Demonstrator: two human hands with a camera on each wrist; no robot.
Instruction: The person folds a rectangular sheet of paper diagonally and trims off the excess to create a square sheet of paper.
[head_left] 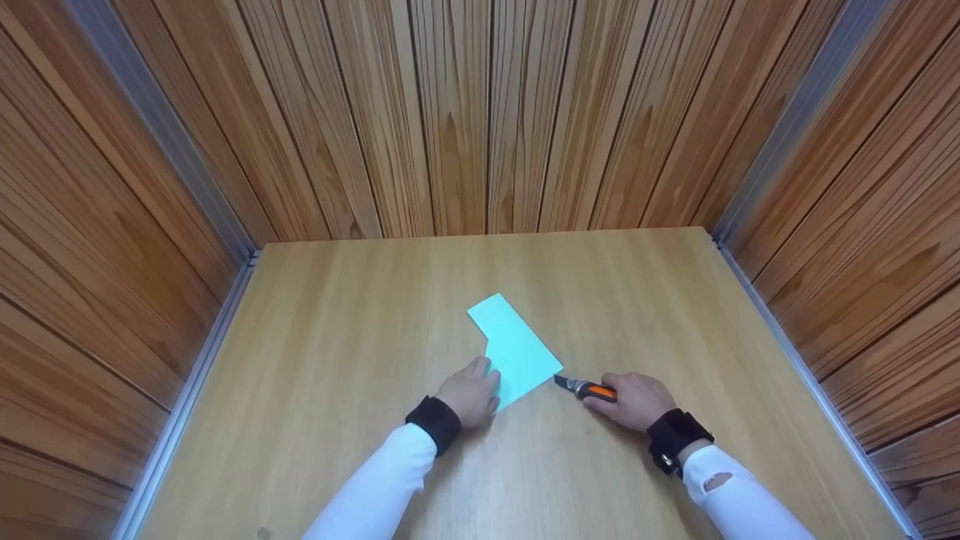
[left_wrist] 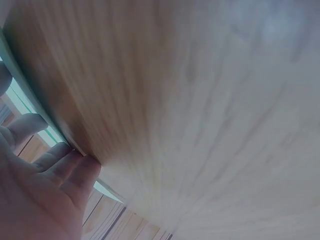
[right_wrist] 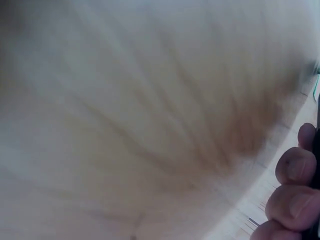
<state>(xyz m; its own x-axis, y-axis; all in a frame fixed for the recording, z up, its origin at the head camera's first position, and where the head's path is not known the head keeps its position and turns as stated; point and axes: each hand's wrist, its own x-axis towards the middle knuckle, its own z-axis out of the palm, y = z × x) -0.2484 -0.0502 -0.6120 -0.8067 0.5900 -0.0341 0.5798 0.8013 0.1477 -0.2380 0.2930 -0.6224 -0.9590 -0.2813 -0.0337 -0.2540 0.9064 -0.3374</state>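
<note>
One turquoise sheet (head_left: 521, 351), well in from the counter's (head_left: 337, 337) far edge, lies between the left hand (head_left: 471, 394), relaxed fingers resting on the sheet's left side, and the right hand (head_left: 637, 399), gripping one utility knife (head_left: 597, 391), blade just beside the sheet's right corner.

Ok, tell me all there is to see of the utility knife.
The utility knife has a black handle with an orange panel, a grey, metal-looking front section and a dark blade end. The person's right hand grips its handle low at the table, blade end pointing left, by the turquoise sheet's right corner. Whether blade and sheet touch is unclear.
</note>
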